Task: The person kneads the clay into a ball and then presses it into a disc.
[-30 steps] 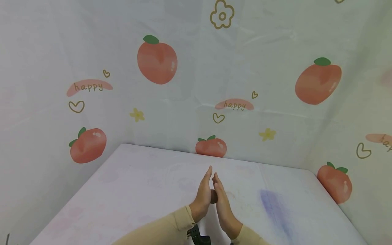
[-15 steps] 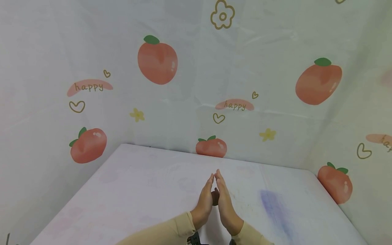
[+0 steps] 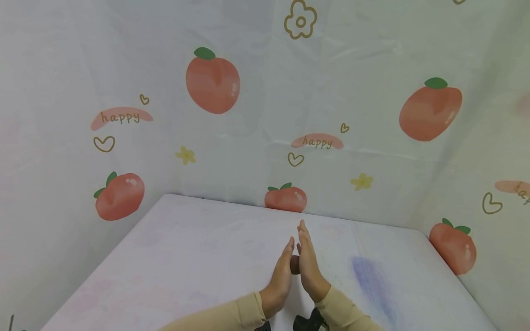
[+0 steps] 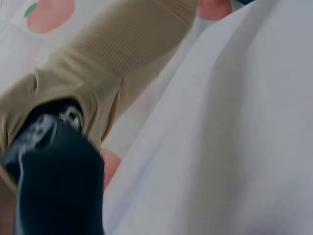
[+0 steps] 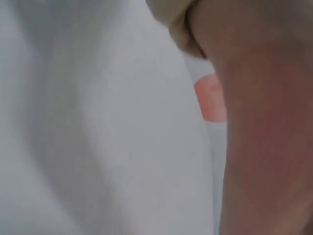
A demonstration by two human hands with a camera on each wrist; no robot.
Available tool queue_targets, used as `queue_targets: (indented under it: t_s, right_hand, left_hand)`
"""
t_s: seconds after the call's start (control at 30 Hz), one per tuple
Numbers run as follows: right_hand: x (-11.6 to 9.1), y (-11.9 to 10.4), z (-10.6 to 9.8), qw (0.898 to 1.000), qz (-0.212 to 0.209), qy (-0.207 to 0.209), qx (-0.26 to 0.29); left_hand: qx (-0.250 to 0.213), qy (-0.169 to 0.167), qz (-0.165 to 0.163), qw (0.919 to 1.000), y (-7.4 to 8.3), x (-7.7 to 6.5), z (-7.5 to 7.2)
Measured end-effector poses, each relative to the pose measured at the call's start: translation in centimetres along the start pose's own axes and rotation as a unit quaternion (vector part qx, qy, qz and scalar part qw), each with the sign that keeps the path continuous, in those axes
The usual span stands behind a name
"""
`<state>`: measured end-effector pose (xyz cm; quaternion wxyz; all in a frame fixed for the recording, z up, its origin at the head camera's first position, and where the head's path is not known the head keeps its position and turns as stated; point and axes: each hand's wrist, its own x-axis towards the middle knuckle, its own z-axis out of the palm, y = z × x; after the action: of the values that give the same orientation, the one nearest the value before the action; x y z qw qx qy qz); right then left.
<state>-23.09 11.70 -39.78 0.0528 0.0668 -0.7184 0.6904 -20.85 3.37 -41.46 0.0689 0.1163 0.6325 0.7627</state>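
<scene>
A small dark brown lump (image 3: 295,265), like modelling clay, is sandwiched between two upright palms in the head view. My left hand (image 3: 280,278) presses it from the left with straight fingers. From the other side my right hand (image 3: 309,266) presses against it, its fingers straight and reaching farther forward than the left ones. Much of the lump is hidden by the palms. The left wrist view shows a beige sleeve (image 4: 132,39) and a dark wrist device (image 4: 61,181), while the right wrist view has only blurred skin (image 5: 269,132) up close. Neither wrist view shows the lump.
Below the hands lies a white tabletop (image 3: 198,248) with faint pink stains and a purple smear (image 3: 372,280) on the right. White sheeting (image 3: 256,92) printed with peaches stands behind the table and along its sides.
The palms have slid against each other: the right hand has gone forward past the left, which was ahead earlier. Both hands and the brown lump have shifted slightly right.
</scene>
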Motion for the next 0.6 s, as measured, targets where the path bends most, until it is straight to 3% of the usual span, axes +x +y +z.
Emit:
queue_targets:
  t_s: [0.3,0.47,0.6]
  right_hand:
    - [0.3,0.6,-0.4,1.0,0.025,0.014,0.011]
    - [0.0,1.0,-0.2,0.999,0.035,0.014,0.023]
    - [-0.7,1.2,0.1,0.999,0.046,0.008,0.019]
  left_hand:
    - [0.001,-0.01,-0.003,0.9999,0.6,-0.4,0.3]
    - [0.001,0.005,0.016,0.9999,1.1,-0.3,0.3]
    - [-0.011,0.021,0.009,0.9997,1.5,0.0,0.1]
